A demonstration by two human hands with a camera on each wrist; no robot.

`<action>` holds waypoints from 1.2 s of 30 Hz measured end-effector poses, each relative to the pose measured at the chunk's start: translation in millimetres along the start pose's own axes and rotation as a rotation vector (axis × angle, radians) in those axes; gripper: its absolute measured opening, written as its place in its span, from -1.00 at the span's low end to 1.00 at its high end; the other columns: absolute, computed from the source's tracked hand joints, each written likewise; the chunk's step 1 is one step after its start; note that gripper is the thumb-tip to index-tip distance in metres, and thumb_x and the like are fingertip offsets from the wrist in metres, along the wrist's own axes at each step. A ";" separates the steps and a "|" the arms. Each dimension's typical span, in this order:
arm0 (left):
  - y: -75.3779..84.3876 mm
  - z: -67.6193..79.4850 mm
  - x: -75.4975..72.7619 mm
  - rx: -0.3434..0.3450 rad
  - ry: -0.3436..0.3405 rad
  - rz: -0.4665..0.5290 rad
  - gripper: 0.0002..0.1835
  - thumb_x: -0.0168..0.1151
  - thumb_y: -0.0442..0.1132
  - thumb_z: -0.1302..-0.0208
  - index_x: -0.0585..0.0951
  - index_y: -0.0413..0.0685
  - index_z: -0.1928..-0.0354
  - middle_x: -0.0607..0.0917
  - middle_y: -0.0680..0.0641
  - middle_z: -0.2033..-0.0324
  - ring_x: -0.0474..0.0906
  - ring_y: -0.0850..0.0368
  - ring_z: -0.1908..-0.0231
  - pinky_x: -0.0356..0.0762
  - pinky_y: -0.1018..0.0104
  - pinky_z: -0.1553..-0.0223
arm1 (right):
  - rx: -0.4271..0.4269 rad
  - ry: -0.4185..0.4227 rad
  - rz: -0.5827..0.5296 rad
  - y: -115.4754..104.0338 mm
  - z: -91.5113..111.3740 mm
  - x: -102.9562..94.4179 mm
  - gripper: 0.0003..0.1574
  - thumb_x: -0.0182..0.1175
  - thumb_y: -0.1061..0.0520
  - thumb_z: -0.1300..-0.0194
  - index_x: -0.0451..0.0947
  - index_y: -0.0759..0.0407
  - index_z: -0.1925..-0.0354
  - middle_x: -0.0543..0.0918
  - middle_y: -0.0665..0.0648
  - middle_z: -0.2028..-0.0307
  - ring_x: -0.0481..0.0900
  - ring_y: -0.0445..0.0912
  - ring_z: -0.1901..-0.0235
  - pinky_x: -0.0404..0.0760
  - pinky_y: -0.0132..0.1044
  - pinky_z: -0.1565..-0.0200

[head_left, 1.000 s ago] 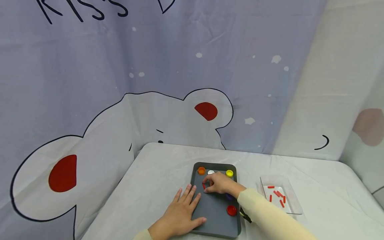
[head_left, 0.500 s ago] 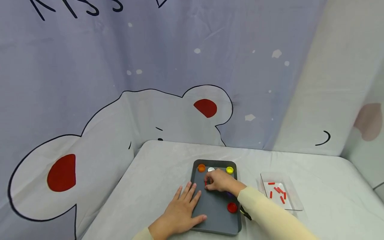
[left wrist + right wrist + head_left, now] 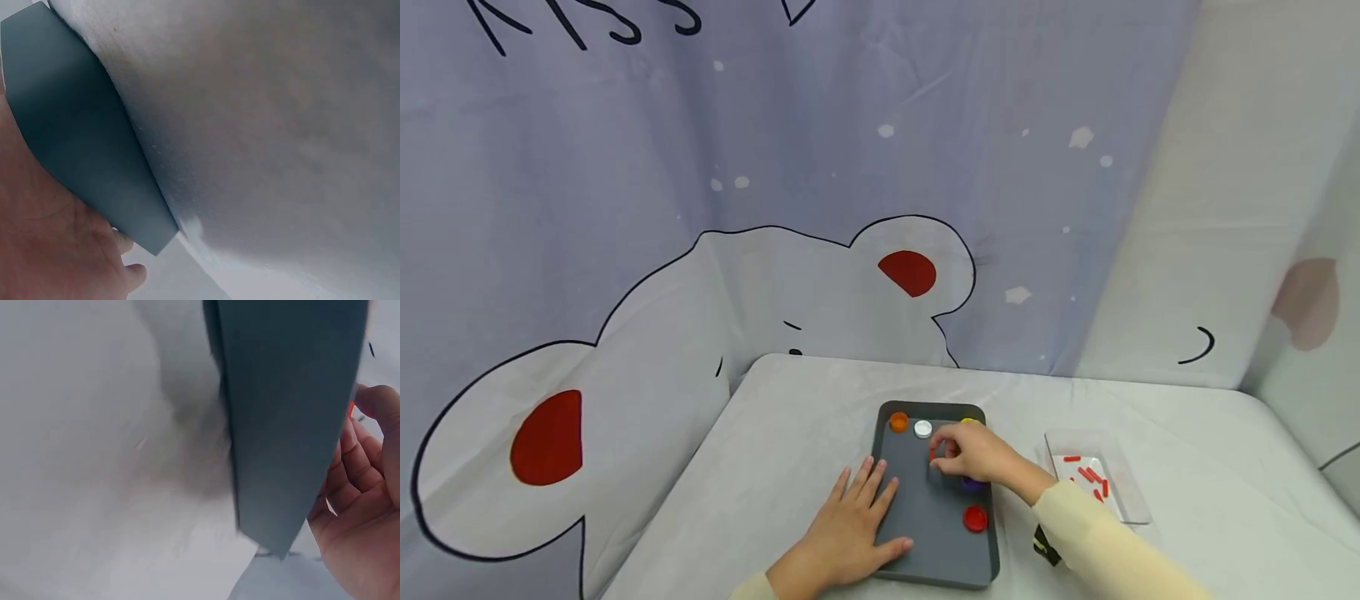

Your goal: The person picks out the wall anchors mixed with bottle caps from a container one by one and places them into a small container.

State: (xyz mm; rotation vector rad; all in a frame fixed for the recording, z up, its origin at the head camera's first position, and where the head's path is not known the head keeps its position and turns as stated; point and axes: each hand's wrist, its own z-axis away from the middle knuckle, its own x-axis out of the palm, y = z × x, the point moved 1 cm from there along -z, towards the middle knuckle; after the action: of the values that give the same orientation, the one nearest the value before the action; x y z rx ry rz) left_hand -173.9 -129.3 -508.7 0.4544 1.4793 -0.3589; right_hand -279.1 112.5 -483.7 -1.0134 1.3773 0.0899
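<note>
In the head view, a dark grey tray [image 3: 925, 550] lies on the white-covered table. My left hand [image 3: 846, 529] rests on its left edge with fingers spread. Over the tray's upper right part, my right hand [image 3: 970, 450] pinches a small red stick [image 3: 932, 454] between thumb and fingers. An orange cap [image 3: 898, 422] and a white cap [image 3: 922, 429] sit near the tray's far edge. The right hand partly covers a yellow cap [image 3: 970, 420] and a purple cap [image 3: 973, 485]. Closer to me is a red cap [image 3: 975, 518].
Right of the tray stands a clear plastic box [image 3: 1138, 504] with several red sticks [image 3: 1088, 474] inside. A dark, yellow-marked item [image 3: 1045, 546] shows beside the right sleeve. A printed curtain [image 3: 820, 283] hangs behind the table.
My right hand has moved right across the tray, carrying the red stick. The white cap now shows fully, while the yellow cap is mostly covered. My left hand stays at the tray's edge.
</note>
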 end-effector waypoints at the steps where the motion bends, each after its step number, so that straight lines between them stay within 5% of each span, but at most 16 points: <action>1: 0.0 0.7 0.0 -0.001 0.002 0.000 -0.06 -0.22 0.53 -0.37 0.28 0.02 -0.54 0.13 -0.16 -0.57 -0.12 -0.12 -0.59 -0.04 -0.22 -0.49 | 0.002 0.010 -0.010 1.9 4.3 -2.8 -0.80 0.42 0.11 -0.27 0.69 0.14 0.15 0.50 -0.19 0.61 0.39 -0.35 0.62 0.46 -0.41 0.48; 13: 0.0 2.1 0.6 0.028 0.053 0.013 -0.06 -0.16 0.51 -0.37 0.34 -0.04 -0.51 0.17 -0.20 -0.55 -0.06 -0.18 -0.57 -0.03 -0.26 -0.47 | -0.015 0.083 -0.118 11.7 43.3 -37.8 -0.80 0.43 0.14 -0.25 0.69 0.16 0.16 0.52 -0.19 0.56 0.40 -0.37 0.56 0.47 -0.42 0.43; 36: 1.3 -0.3 -5.5 0.000 -0.002 -0.021 -0.02 -0.23 0.55 -0.35 0.27 -0.01 -0.55 0.14 -0.16 -0.57 -0.08 -0.10 -0.58 -0.11 -0.18 -0.52 | 0.134 0.171 -0.055 55.2 125.0 -91.1 -0.77 0.39 0.13 -0.28 0.68 0.16 0.10 0.53 -0.19 0.52 0.40 -0.37 0.57 0.45 -0.41 0.46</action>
State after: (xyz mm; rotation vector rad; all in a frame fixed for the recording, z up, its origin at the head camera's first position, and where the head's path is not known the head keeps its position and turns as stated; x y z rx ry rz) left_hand -173.8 -128.3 -503.0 0.4388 1.4828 -0.3757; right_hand -240.4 269.5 -454.8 -0.9626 1.4890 -0.1310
